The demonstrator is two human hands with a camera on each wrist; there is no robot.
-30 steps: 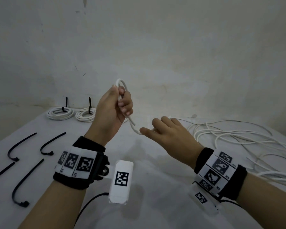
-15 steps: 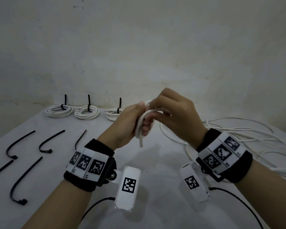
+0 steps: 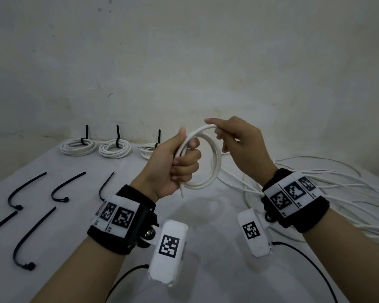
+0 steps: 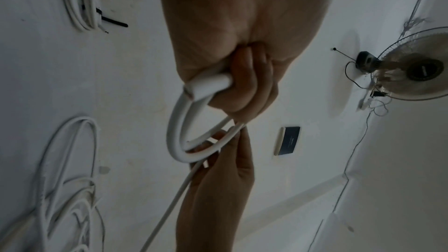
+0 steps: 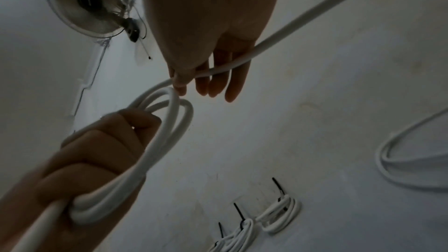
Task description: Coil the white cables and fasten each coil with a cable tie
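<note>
My left hand (image 3: 179,162) is fisted round a white cable coil (image 3: 212,165) of two loops held above the table, its cut end (image 3: 182,192) sticking out below the fist. The same coil (image 4: 179,137) hangs from the fist in the left wrist view. My right hand (image 3: 232,136) pinches the cable between thumb and forefinger at the top of the coil; the right wrist view shows the cable (image 5: 278,37) running across the fingers (image 5: 218,76), which are nearly straight. Three tied coils (image 3: 114,148) with black cable ties lie at the back.
Several loose black cable ties (image 3: 61,189) lie on the left of the white table (image 3: 206,215). A tangle of loose white cables (image 3: 337,186) spreads over the right side. A fan (image 4: 417,68) hangs on the wall.
My right hand has laid another loop into the left hand's grip and now lifts the cable at the top of the coil. The coil has grown from one small loop to two.
</note>
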